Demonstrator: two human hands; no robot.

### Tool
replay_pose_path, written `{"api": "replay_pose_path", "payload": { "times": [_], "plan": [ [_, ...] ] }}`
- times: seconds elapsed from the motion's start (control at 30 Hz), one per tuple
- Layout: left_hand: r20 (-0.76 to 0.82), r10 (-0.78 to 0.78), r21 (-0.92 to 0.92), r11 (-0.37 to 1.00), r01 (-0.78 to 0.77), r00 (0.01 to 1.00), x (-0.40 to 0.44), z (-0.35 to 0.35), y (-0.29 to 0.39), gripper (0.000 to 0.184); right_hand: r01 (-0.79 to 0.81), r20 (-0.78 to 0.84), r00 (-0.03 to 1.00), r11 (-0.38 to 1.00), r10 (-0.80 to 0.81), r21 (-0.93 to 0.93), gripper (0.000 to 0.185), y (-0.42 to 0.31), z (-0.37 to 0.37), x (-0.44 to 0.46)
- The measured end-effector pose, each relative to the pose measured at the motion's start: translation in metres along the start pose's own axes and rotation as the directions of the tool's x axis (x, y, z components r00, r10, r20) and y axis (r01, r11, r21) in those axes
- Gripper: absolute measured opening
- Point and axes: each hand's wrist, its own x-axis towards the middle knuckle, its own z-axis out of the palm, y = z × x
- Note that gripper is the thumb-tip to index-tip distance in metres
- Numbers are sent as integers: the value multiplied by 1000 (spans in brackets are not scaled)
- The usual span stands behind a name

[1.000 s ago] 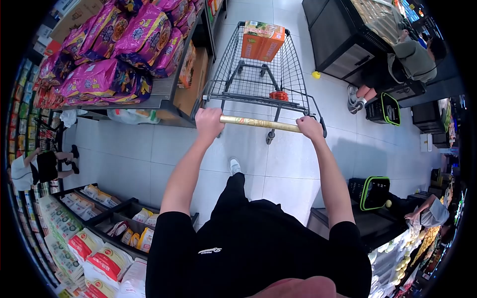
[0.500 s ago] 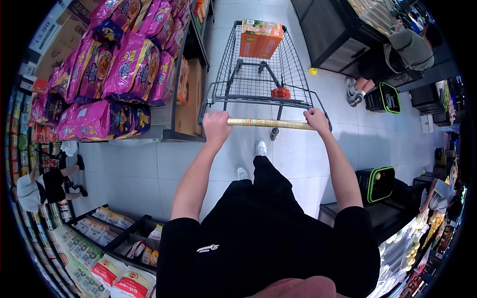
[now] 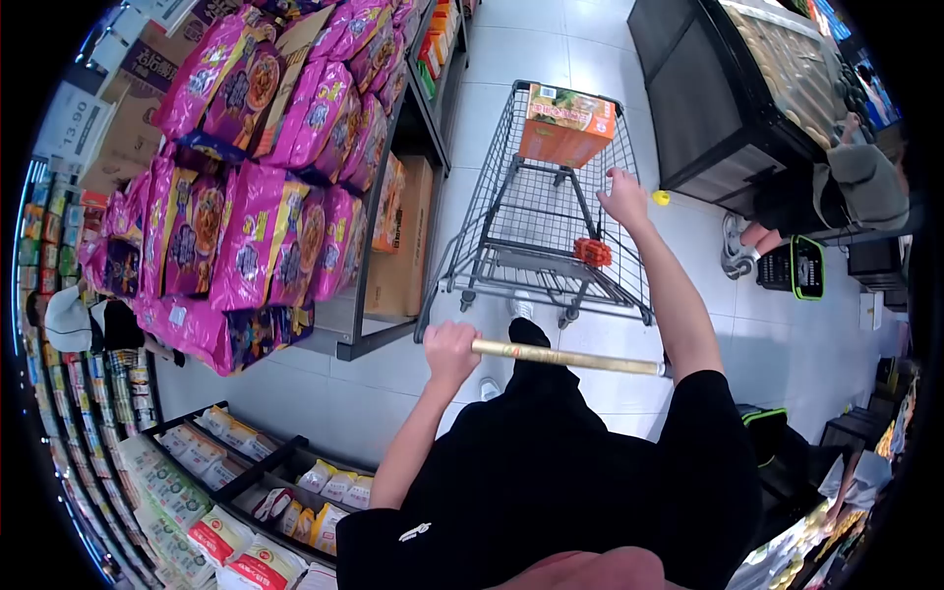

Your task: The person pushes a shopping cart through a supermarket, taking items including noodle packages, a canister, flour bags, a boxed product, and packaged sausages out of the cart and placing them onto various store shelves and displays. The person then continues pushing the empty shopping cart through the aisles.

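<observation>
My left hand [image 3: 452, 354] is wrapped round the left end of the shopping cart's gold-coloured handle bar [image 3: 570, 359]. Off the bar, my right hand [image 3: 624, 200] hovers over the right side of the wire shopping cart [image 3: 497, 221], its fingers partly bent and apart with nothing visible in them. Just beyond that hand, an orange printed box [image 3: 565, 138] stands at the far end of the cart. A small red object [image 3: 592, 253] is at the near part of the basket; its kind is unclear.
Purple packs [image 3: 265, 231] are piled on a shelf at left, close to the cart. A dark display counter [image 3: 703, 108] stands ahead on the right. Near it are a person in a grey top [image 3: 865, 187] and a black-green shopping basket [image 3: 806, 267]. Bagged goods [image 3: 261, 560] fill a low display behind left.
My right hand has let go of the handle bar and moved forward over the cart. My left hand stays on the bar, and the bar sits nearer my body.
</observation>
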Motion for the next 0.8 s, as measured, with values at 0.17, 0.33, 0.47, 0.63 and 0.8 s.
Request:
{"api": "replay_pose_path", "payload": {
  "times": [0.17,0.33,0.47,0.63,0.8],
  "plan": [
    [156,-104,0,994,105,982,23,-4,8,24,108,-27,993,988,-112,-107,67,-8,34,126],
    [243,-165,55,986,156,956,34,0,9,22,226,-93,963,947,-253,-230,94,2,70,235],
    [202,-165,84,985,151,965,35,5,8,24,222,165,971,914,-175,-339,125,6,62,265],
    [163,-158,131,982,137,974,35,10,6,31,290,327,933,857,-153,-426,136,21,69,287],
    [170,-164,104,984,148,972,42,10,6,30,333,234,940,824,-250,-459,130,23,74,269]
  ]
}}
